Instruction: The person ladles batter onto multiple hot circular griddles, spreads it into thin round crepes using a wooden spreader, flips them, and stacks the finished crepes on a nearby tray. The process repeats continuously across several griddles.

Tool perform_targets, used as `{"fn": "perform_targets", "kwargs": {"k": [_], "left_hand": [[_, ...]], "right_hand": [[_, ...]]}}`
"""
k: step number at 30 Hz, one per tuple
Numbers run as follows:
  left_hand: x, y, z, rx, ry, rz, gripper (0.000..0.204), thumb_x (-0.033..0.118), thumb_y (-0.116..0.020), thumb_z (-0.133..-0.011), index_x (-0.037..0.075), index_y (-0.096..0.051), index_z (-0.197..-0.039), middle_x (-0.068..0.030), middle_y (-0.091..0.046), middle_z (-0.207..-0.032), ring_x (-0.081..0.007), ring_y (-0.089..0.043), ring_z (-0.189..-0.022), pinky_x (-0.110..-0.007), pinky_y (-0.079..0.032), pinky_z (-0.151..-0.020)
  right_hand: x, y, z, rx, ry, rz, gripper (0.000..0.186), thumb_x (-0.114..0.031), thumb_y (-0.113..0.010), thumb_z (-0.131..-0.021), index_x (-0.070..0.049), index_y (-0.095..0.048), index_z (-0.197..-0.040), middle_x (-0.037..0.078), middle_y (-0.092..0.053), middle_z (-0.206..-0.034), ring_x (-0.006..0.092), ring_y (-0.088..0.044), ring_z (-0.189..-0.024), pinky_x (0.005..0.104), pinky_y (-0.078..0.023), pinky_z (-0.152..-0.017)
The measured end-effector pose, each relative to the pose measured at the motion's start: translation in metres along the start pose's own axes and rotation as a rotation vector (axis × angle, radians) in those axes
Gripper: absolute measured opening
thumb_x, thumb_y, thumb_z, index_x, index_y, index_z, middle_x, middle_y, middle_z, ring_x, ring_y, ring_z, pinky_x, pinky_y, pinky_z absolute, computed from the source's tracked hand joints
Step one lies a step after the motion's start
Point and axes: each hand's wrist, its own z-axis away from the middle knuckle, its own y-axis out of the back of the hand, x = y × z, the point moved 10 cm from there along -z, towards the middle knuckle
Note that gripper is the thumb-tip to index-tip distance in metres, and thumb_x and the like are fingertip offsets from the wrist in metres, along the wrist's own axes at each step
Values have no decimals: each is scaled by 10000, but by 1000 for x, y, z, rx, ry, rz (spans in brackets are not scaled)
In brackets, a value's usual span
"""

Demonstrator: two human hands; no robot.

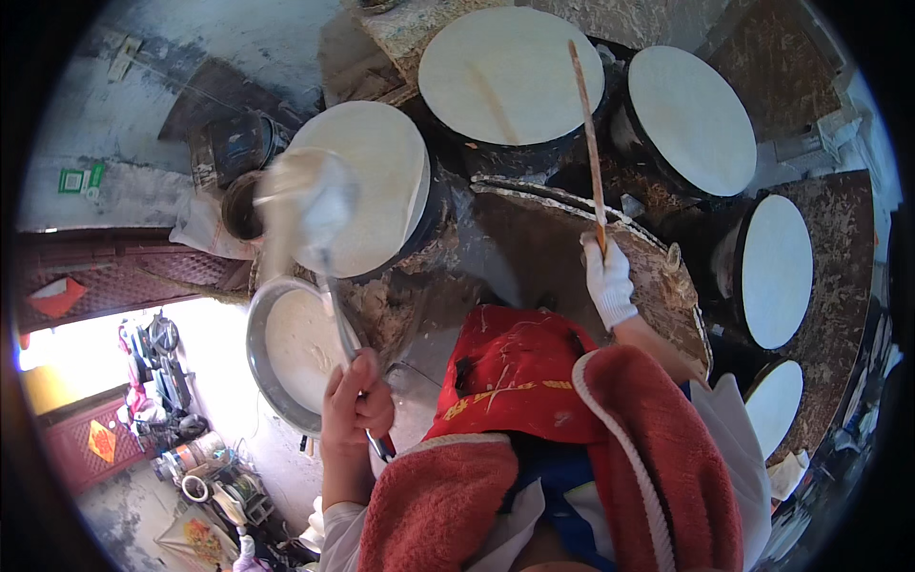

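My left hand [357,405], bare, is closed round the handle of a metal ladle [332,300]. The ladle's bowl is smeared by motion over the left edge of a round drum-like stand [410,214] topped with a pale, creamy disc [367,195]. A blurred pale streak hangs beside the bowl, perhaps batter running off it. Below the ladle sits a metal pot [255,355] of creamy white batter [303,338]. In a white glove, my right hand [610,281] grips a long thin wooden stick [587,124], which points up and away across the far stands.
Several more round stands with pale tops, such as the far one [515,76] and the right one [777,272], form an arc ahead. A crusted curved wooden edge [658,253] lies by my right hand. Dark buckets [229,148] stand at left; cluttered goods [205,477] lie lower left.
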Motion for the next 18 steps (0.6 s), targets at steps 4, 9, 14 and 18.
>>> {"fn": "perform_targets", "kwargs": {"k": [4, 9, 14, 18], "left_hand": [[-26, -47, -45, -193, 453, 879, 306, 300, -342, -1049, 136, -355, -791, 71, -264, -485, -35, -210, -322, -201, -205, -260], [-20, -45, -93, -248, 569, 1030, 301, 295, -342, -1048, 128, -349, -798, 58, -279, -487, -53, -245, -321, -208, -237, -267], [48, -46, -97, -480, 286, 836, 308, 286, -379, -1037, 107, -340, -791, 60, -253, -446, -48, -230, -317, -225, -230, -273], [109, -27, -100, -121, -140, -400, 337, 283, -449, -1013, 116, -334, -744, 36, -249, -449, -69, -209, -312, -252, -175, -269]], "right_hand": [[-10, -29, -44, 88, 63, 43, 325, -332, -565, -943, -27, -632, -1030, 143, -643, -754, 268, -631, -696, 376, -495, -683], [-23, -79, -94, 105, -9, -48, 335, -332, -548, -949, -7, -625, -930, 64, -616, -698, 170, -559, -638, 338, -461, -642], [-31, -130, -139, 200, -162, -326, 314, -333, -584, -924, -43, -600, -803, 18, -548, -651, 124, -476, -601, 306, -409, -584], [-17, -156, -148, 284, -356, -631, 320, -343, -587, -922, -68, -571, -758, -7, -500, -622, 99, -426, -562, 287, -369, -536]]}}
